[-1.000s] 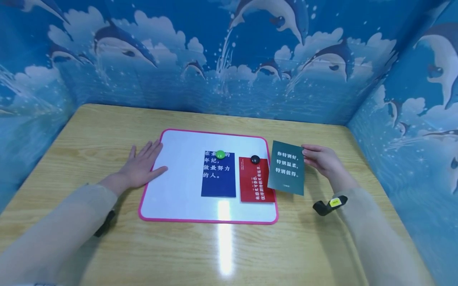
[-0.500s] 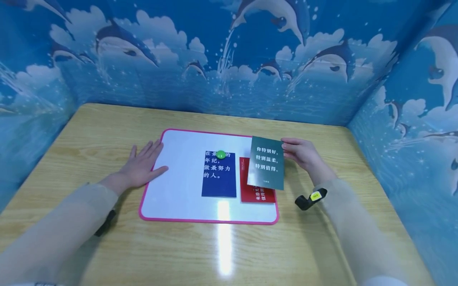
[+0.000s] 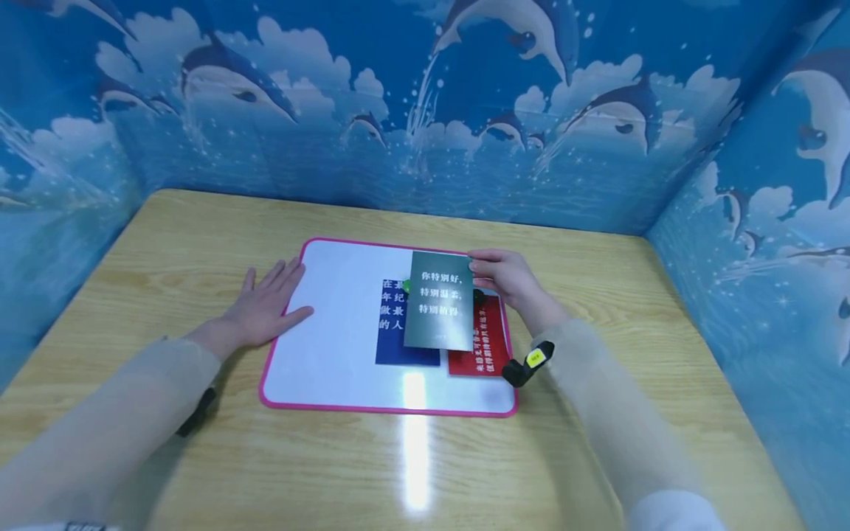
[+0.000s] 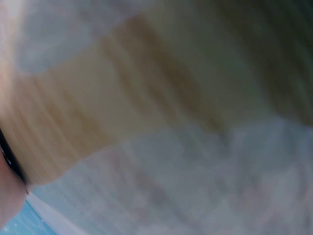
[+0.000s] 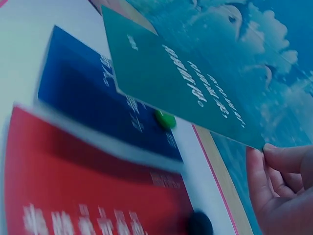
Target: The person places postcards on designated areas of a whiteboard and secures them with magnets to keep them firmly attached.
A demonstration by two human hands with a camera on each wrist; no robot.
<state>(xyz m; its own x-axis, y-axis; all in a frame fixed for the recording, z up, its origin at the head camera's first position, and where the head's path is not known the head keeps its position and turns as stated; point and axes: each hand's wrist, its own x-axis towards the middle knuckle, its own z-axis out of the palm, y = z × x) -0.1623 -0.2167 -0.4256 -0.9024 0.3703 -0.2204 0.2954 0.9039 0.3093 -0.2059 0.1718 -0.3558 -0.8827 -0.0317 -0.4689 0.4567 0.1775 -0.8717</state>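
Note:
My right hand (image 3: 506, 280) pinches a green card (image 3: 440, 301) with white lettering by its upper right corner. In the right wrist view the green card (image 5: 171, 83) hangs tilted above the board, with thumb and fingers at its corner. Under it lie a blue card (image 3: 392, 346) and a red card (image 3: 490, 346), both partly hidden. A green round magnet (image 5: 165, 119) sits on the blue card, and a black round magnet (image 5: 200, 223) on the red one. My left hand (image 3: 259, 313) rests flat with spread fingers on the left edge of the whiteboard (image 3: 332, 369).
The pink-rimmed whiteboard lies on a wooden table (image 3: 265, 472). A blue curtain (image 3: 398, 169) printed with dolphins stands behind and to the right. The left wrist view is mostly a blurred sleeve or cloth and wood-coloured surface.
My right hand has carried the green card leftward, from the board's right edge across the red card to over the blue one. The left hand has stayed in place.

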